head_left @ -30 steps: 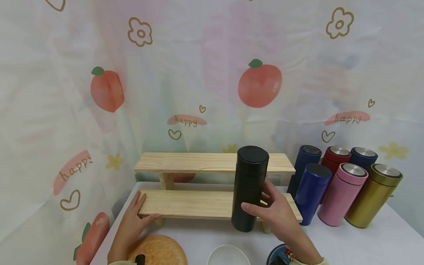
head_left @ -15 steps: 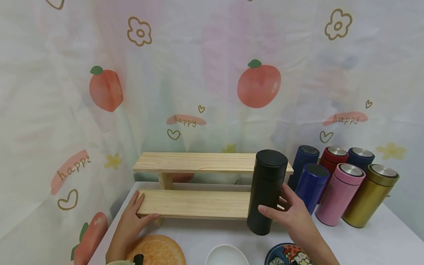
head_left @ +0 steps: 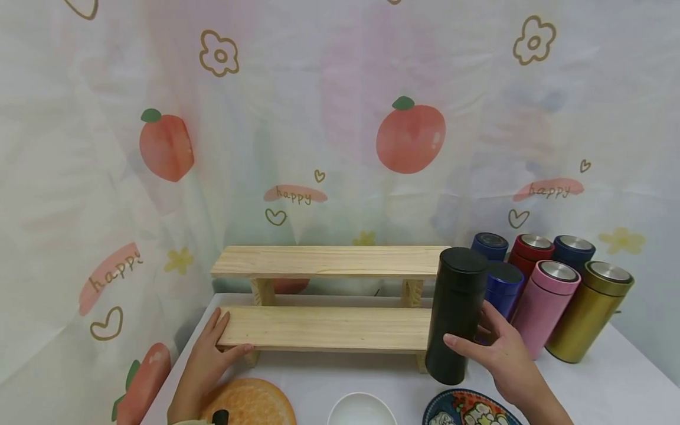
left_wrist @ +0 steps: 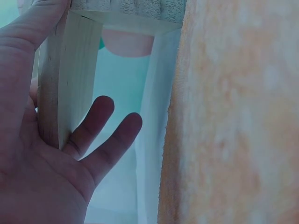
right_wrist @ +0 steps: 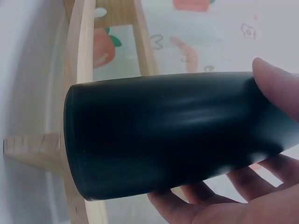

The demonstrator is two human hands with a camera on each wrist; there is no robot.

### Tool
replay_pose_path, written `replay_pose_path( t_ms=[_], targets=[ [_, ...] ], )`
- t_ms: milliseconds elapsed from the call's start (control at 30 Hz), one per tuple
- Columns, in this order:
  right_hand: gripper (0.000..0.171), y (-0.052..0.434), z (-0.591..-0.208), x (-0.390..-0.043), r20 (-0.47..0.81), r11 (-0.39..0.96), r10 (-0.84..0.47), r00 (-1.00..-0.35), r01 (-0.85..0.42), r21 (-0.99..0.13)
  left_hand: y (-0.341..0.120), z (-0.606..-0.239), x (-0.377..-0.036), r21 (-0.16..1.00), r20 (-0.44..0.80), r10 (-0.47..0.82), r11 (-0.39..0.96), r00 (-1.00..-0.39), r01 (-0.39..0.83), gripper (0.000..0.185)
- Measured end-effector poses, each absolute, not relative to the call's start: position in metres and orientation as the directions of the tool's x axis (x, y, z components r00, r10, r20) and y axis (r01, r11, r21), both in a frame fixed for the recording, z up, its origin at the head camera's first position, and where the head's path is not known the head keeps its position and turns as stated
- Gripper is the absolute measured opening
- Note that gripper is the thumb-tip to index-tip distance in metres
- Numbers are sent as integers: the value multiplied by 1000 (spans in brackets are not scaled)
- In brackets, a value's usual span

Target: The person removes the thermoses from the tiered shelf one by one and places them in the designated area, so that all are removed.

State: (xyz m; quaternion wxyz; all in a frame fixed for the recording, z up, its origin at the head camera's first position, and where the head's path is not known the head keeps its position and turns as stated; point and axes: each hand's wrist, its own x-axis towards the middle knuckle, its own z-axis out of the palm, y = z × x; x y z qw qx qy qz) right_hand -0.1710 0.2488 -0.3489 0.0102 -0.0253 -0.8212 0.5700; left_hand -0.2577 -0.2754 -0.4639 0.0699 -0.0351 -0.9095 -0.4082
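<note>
A black thermos (head_left: 455, 319) is held in my right hand (head_left: 507, 357), thumb on its front and fingers behind. It stands nearly upright in the air before the right end of a two-tier wooden shelf (head_left: 329, 327). In the right wrist view the thermos (right_wrist: 163, 133) spans the picture, its base overlapping the lower board. My left hand (head_left: 207, 357) grips the left end of the lower board, thumb along the front edge. The left wrist view has the board end (left_wrist: 60, 79) between thumb and fingers, with two fingers (left_wrist: 110, 147) extended beneath.
Right of the shelf stand several thermoses, among them a pink one (head_left: 547, 310), a gold one (head_left: 592, 313) and a red one (head_left: 531, 254). In front lie a round bread-patterned mat (head_left: 255, 401), a white bowl (head_left: 362, 410) and a patterned blue plate (head_left: 467, 407).
My right hand has carried the black thermos rightward and slightly toward me, off the shelf's front to its right end. The left hand has stayed on the board.
</note>
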Motion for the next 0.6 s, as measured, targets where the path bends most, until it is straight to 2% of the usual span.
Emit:
replay_pose_path(
  t_ms=[333,600],
  targets=[
    [108,267,-344,-174,-8,407,80,-997,40,-912,-276,-465,-258,742,178,9,655,-984,141,112],
    [98,285,-343,-174,70,351,112,-991,-27,-936,-276,-464,-257,742,175,13,655,-984,141,112]
  ],
)
